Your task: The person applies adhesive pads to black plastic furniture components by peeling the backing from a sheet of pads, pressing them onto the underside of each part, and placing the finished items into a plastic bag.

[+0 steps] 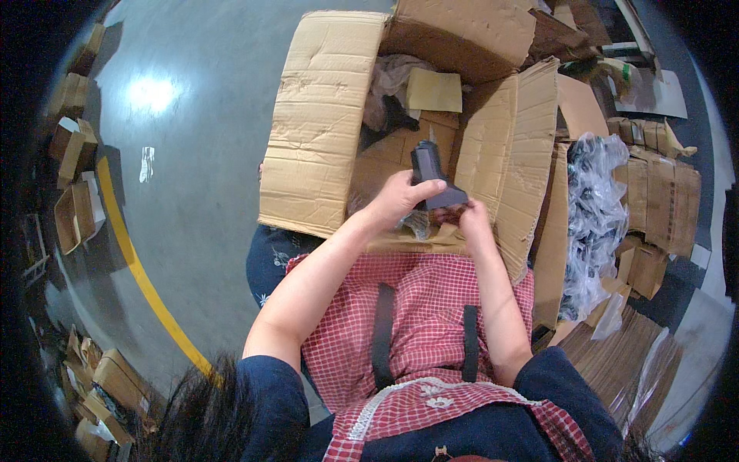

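Hands [397,199] at dark part [428,163], underside hidden.

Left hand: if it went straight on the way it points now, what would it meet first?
Beyond the dark part in its grip, the left hand would probably meet the carton's right inner wall first, though depth is unclear.

Navy short sleeves [570,394], red checked apron [423,296], black straps [382,339], white trim [360,422]
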Demonstrator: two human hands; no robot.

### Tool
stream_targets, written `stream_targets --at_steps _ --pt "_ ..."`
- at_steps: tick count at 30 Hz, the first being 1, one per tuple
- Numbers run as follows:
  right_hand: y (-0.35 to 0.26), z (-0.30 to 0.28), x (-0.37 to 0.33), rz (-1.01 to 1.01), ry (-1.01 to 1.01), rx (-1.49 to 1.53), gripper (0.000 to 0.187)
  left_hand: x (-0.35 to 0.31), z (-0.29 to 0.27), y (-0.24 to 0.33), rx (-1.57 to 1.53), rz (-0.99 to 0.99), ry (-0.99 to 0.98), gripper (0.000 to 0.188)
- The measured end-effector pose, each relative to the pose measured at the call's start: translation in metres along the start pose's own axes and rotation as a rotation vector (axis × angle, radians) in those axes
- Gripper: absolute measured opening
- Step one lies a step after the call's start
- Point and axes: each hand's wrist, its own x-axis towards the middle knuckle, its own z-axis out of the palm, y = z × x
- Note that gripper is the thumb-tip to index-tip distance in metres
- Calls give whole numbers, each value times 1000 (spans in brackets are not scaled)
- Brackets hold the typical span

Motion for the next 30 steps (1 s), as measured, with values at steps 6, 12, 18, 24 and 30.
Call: stream_targets --at_steps 6,12,18,24,30 --pt "-49 5 2 -239 -19 -74 45 3 0 -7 717 81 182 60" --pt "-46 39 27 -261 -104 -276 65 2 2 -8 627 62 65 55" --pt "-62 21 39 -150 -192 150 52 11 -19 -12 15 -144 -229 32" --pt "-74 19 26 -164 -346 242 56 8 -20 -7 -2 -242 -454 30" --pt "-79 14 36 -257 -363 365 53 8 -18 -8 -156 -126 -295 28"
